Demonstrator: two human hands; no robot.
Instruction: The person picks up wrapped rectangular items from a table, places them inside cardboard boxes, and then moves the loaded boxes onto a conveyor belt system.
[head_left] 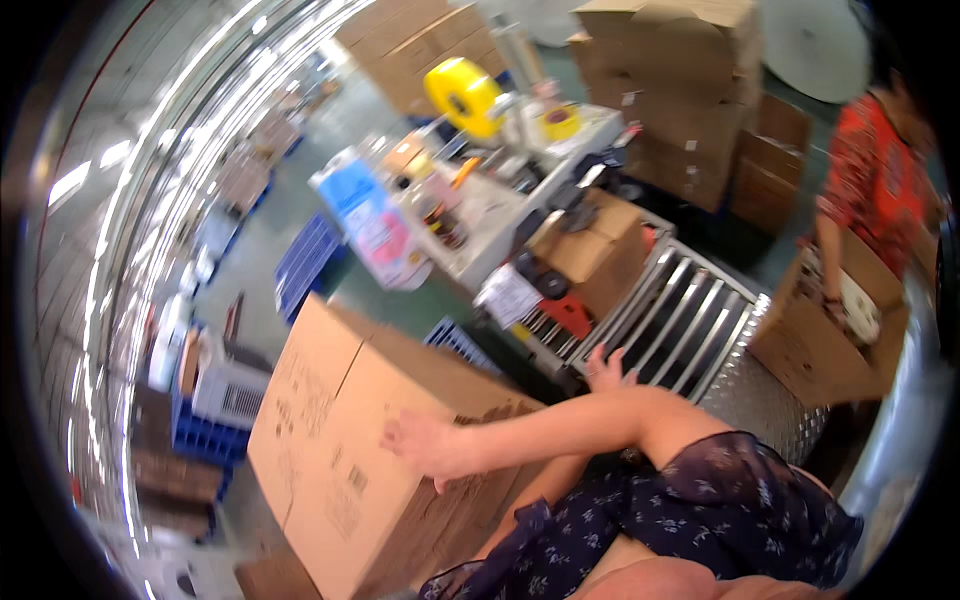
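Note:
My right arm reaches across to the left, over my left forearm. My right hand point(430, 447) lies on the printed face of a large brown cardboard box point(320, 430), fingers extended and thumb apart. Behind the crossed right arm, my left hand point(607, 370) shows beside the near end of a metal roller conveyor point(680, 310). Its fingers are spread with nothing in them; whether it touches the conveyor I cannot tell. A smaller carton point(590, 250) sits on the rollers at a tape-sealing machine point(565, 300) with red parts.
A cluttered white worktable point(480, 215) holds a yellow tape roll point(465, 97). Stacked cartons point(670, 100) stand behind. At right, a co-worker in a red patterned top point(870, 170) reaches into an open carton point(820, 350). Blue pallets point(305, 262) and a blue crate point(205, 430) are at left.

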